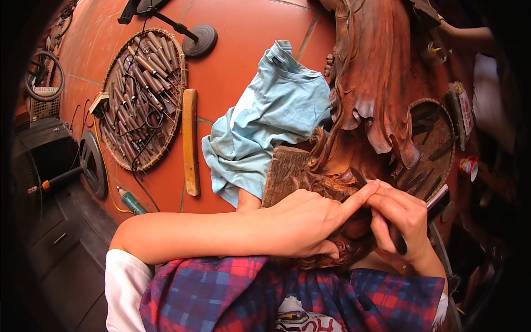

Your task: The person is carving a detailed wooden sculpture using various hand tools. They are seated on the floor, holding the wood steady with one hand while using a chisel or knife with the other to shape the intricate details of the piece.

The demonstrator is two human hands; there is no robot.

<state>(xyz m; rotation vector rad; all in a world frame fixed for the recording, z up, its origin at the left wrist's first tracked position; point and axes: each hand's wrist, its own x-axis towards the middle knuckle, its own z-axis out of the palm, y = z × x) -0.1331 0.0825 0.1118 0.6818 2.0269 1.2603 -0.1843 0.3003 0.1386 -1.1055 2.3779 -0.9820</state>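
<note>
Your right hand grips a dark tool at carved wood; your left hand's grip is unclear. Likely carving; the next stroke calls for steadiness.

On the front of your white T-shirt you have partial red lettering, cut off by the lower edge of your head view, while the print on the flat pack at far right is too small to read

The person wears white sleeves, a plaid garment of red and dark blue, and white printed fabric.
</note>
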